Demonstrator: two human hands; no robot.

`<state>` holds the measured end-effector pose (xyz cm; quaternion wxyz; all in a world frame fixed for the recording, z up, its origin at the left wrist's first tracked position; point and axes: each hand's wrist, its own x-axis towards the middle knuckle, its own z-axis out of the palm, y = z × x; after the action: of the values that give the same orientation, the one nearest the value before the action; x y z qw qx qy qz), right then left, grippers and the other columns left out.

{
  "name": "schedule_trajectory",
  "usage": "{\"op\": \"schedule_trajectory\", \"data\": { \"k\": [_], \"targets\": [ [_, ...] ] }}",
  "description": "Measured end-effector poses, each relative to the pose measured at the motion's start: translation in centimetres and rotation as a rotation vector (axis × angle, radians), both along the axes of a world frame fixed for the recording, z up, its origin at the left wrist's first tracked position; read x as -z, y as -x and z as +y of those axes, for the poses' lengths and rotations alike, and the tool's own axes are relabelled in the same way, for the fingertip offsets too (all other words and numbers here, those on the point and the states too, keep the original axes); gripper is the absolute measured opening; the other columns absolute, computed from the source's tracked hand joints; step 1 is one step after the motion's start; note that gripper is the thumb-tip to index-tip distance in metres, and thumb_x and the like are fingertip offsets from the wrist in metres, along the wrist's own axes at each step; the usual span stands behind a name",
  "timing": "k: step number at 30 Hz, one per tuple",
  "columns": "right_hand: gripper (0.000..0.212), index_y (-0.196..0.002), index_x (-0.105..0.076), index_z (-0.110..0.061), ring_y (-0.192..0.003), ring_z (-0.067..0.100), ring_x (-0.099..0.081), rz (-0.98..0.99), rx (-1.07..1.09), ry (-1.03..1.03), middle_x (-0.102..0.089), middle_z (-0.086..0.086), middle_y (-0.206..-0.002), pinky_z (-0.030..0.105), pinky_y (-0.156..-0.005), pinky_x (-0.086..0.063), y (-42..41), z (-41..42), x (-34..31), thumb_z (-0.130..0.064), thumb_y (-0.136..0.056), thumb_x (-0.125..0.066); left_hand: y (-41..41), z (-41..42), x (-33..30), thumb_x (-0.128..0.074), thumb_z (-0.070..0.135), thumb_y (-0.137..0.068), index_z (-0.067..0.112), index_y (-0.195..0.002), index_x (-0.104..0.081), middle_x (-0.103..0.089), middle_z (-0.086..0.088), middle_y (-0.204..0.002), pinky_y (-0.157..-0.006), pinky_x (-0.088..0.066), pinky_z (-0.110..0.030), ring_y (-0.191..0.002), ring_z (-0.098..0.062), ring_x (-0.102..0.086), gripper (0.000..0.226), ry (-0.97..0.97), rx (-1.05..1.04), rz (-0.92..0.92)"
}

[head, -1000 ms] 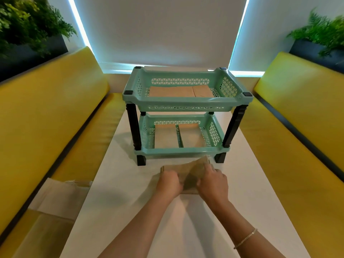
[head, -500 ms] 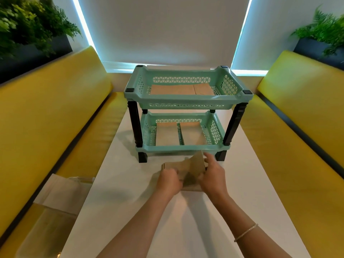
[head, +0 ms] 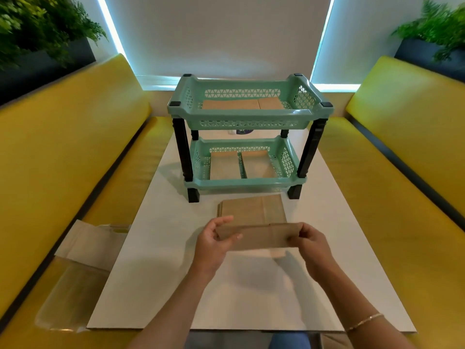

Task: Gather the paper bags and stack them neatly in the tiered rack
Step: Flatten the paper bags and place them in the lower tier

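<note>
Now both hands hold one flat brown paper bag (head: 256,236) just above the white table (head: 156,273), on its near half. The left hand (head: 214,244) pinches the left end with thumb and curled fingers; the right hand (head: 310,241) pinches the right end the same way. The bag is thin, matte kraft paper with a vertical fold seam near the middle.

Just behind it, a small stack of bags (head: 251,209) lies flat on the table, its near edge hidden by the held bag. Beyond stands the tiered rack (head: 249,117), made of glossy mint plastic with triangle-pattern openwork walls and black posts. Its top tray carries flat brown bags (head: 241,104), and two piles of bags (head: 224,166) lie side by side in the bottom tray.

On the left yellow bench (head: 75,147), smooth like vinyl, lies pale paper (head: 93,244) and something in clear film (head: 70,298); what it is, I cannot tell. A small dark object behind the rack is too hidden to identify.
</note>
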<state>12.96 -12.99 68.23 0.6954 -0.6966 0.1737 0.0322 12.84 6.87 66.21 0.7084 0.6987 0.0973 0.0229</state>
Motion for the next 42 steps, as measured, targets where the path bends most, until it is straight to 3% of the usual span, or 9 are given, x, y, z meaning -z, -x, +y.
{"op": "schedule_trajectory", "data": {
  "k": [5,11,15,18,24,29,33,38,42],
  "targets": [
    [0.036,-0.082,-0.062,-0.016,-0.076,0.014,-0.057,-0.007,-0.003,0.087,-0.064,0.002,-0.081,0.022,-0.060,-0.045,2.4,1.2,2.0,0.018,-0.077,-0.050,1.8,-1.1,2.1,-0.078,-0.002,-0.068,0.026,-0.092,-0.063,-0.066,0.003,-0.100,-0.079,-0.050,-0.013,-0.096,-0.012,-0.062,0.040,-0.039,0.063,0.039],
    [0.037,-0.082,-0.064,-0.017,-0.081,0.017,-0.060,-0.064,-0.003,0.118,-0.067,0.003,-0.084,0.024,-0.067,-0.049,2.3,1.5,1.6,0.017,-0.075,-0.052,2.0,-0.7,2.2,-0.078,0.003,-0.071,0.025,-0.098,-0.060,-0.067,-0.001,-0.104,-0.088,-0.049,-0.025,-0.100,-0.017,-0.063,0.039,-0.199,0.091,0.061],
    [0.031,-0.083,-0.064,-0.019,-0.081,0.019,-0.059,-0.027,-0.077,0.169,-0.065,0.002,-0.085,0.030,-0.070,-0.050,2.5,1.3,1.7,0.010,-0.078,-0.055,2.0,0.1,1.7,-0.072,0.012,-0.080,0.009,-0.120,-0.059,-0.065,-0.005,-0.115,-0.083,-0.043,-0.017,-0.105,-0.019,-0.060,0.042,-0.411,0.189,0.138],
    [0.027,-0.080,-0.062,-0.015,-0.073,0.016,-0.054,-0.084,-0.118,0.197,-0.061,0.004,-0.079,0.027,-0.063,-0.047,1.7,0.6,0.3,0.011,-0.077,-0.057,1.6,0.9,-0.6,-0.074,0.016,-0.078,0.012,-0.113,-0.064,-0.068,-0.001,-0.106,-0.077,-0.045,-0.016,-0.096,-0.014,-0.062,0.036,-0.462,0.206,0.109],
    [0.026,-0.071,-0.064,-0.011,-0.068,0.022,-0.058,-0.102,-0.242,0.199,-0.065,0.008,-0.072,0.031,-0.068,-0.051,0.9,0.0,-1.1,0.016,-0.071,-0.066,1.1,0.5,-6.3,-0.073,0.000,-0.074,0.018,-0.074,-0.067,-0.069,0.006,-0.070,-0.067,-0.053,-0.028,-0.070,-0.013,-0.063,0.020,0.033,0.132,-0.077],
    [0.024,-0.085,-0.066,-0.019,-0.082,0.023,-0.065,-0.052,-0.266,0.341,-0.070,0.005,-0.087,0.036,-0.078,-0.056,1.3,1.9,1.6,0.004,-0.080,-0.062,1.3,-1.6,-3.7,-0.070,0.010,-0.081,0.026,-0.086,-0.063,-0.069,0.006,-0.090,-0.075,-0.052,-0.024,-0.089,-0.014,-0.064,0.018,-0.067,0.210,-0.015],
    [0.013,-0.091,-0.065,-0.013,-0.084,0.025,-0.063,-0.012,-0.272,0.432,-0.068,0.006,-0.087,0.040,-0.077,-0.054,1.5,2.8,2.5,-0.005,-0.082,-0.061,2.0,-2.4,0.2,-0.066,0.015,-0.086,0.020,-0.118,-0.054,-0.063,0.003,-0.113,-0.078,-0.046,-0.014,-0.101,-0.012,-0.060,0.034,-0.374,0.279,0.126],
    [0.026,-0.092,-0.062,-0.017,-0.088,0.021,-0.064,-0.068,-0.214,0.196,-0.068,0.002,-0.091,0.036,-0.079,-0.054,1.2,2.5,-0.2,0.002,-0.076,-0.070,2.2,-1.8,-0.1,-0.054,0.013,-0.093,0.013,-0.129,-0.049,-0.058,-0.004,-0.126,-0.079,-0.035,-0.010,-0.113,-0.018,-0.055,0.037,-0.640,0.326,0.072],
    [0.029,-0.084,-0.062,-0.010,-0.079,0.017,-0.062,-0.110,-0.129,-0.081,-0.066,0.004,-0.086,0.030,-0.075,-0.053,0.5,0.6,-2.2,0.017,-0.072,-0.064,1.6,0.3,-2.5,-0.061,0.018,-0.089,0.030,-0.107,-0.059,-0.064,0.010,-0.098,-0.062,-0.042,-0.006,-0.081,-0.004,-0.058,0.022,-0.597,0.347,0.024]
  ]
}}
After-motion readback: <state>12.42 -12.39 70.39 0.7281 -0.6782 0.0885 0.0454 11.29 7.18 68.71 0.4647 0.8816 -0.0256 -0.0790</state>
